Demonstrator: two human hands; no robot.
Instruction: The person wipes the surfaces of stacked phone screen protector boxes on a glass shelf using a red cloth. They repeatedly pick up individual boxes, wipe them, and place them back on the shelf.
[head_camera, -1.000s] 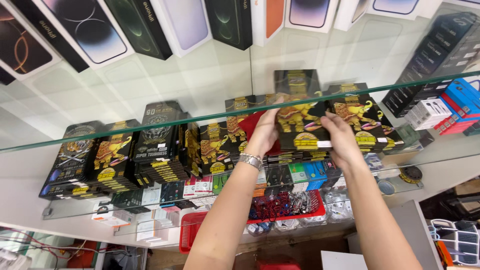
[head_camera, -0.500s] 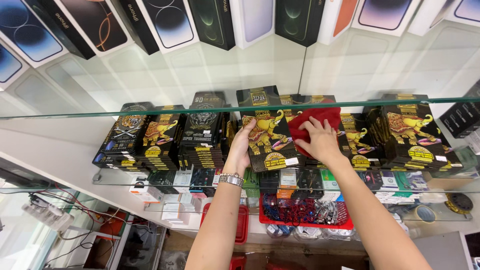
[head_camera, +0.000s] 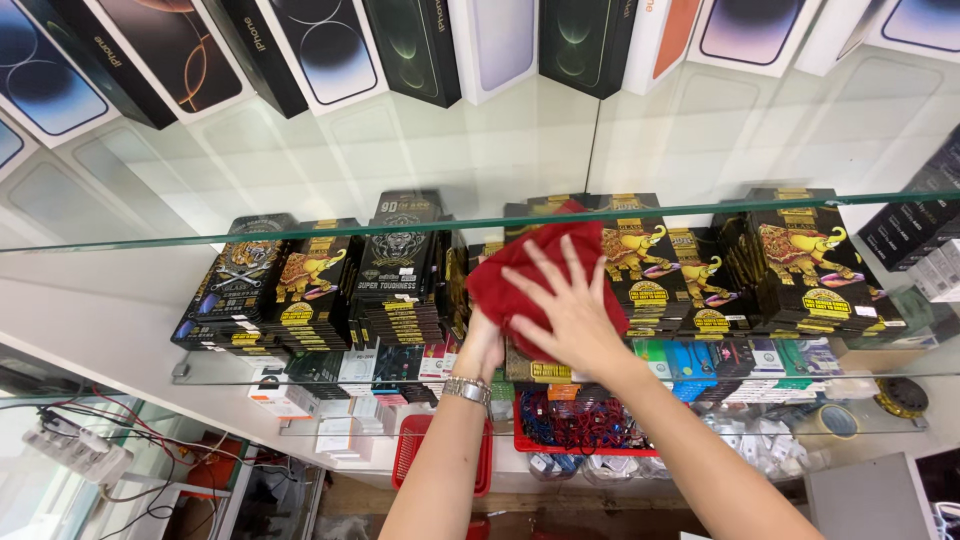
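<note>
A glass shelf (head_camera: 150, 240) is running across the middle of the frame, with black-and-gold boxes (head_camera: 400, 270) standing behind it. At centre, a red cloth (head_camera: 520, 275) is lying against those boxes. The right hand (head_camera: 570, 310), fingers spread wide, is pressing flat on it. The left hand (head_camera: 482, 345), just below left, is gripping the cloth's lower edge.
</note>
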